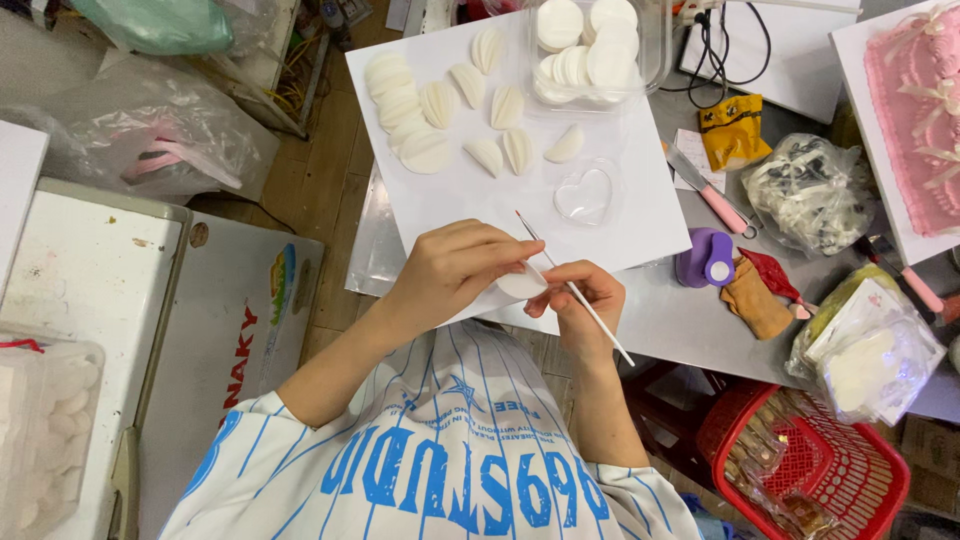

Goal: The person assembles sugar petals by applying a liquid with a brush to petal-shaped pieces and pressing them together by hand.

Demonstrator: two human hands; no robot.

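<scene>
My left hand (455, 268) pinches a small white round piece (522, 283) just above the near edge of a white board (640, 225). My right hand (585, 298) holds a thin white-handled brush (575, 290) like a pen and also touches the piece. The brush tip points up and to the left over the board. Several white ribbed shell-shaped pieces (470, 110) lie on the far part of the board, and beside them sits a clear heart-shaped mould (585, 195).
A clear box of white discs (590, 45) stands at the back of the board. To the right are a purple tool (705, 258), a pink-handled knife (715, 200), a yellow packet (733, 130), plastic bags, and a pink decorated cake (915, 110). A red basket (810, 465) sits lower right.
</scene>
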